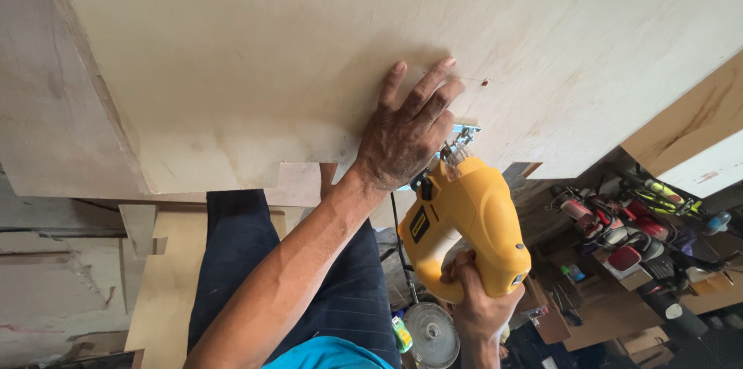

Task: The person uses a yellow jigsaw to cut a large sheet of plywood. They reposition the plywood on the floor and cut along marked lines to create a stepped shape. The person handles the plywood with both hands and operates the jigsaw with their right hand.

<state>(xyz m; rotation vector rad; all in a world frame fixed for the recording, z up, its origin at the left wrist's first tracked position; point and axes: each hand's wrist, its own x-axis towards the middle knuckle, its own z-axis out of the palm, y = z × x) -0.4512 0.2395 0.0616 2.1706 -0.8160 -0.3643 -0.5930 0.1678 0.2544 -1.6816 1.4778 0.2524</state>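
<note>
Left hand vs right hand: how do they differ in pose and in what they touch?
The left hand lies flat with fingers spread on the pale plywood sheet; the right hand is curled shut around the handle of the yellow jigsaw. The left hand sits further from the body, up on the sheet; the right is nearer, below the sheet's edge. The left shows its back; the right is partly hidden by the saw. Both are bare.

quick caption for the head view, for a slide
Left hand pressed flat on a plywood sheet while the right hand grips a yellow jigsaw at its edge.
</note>
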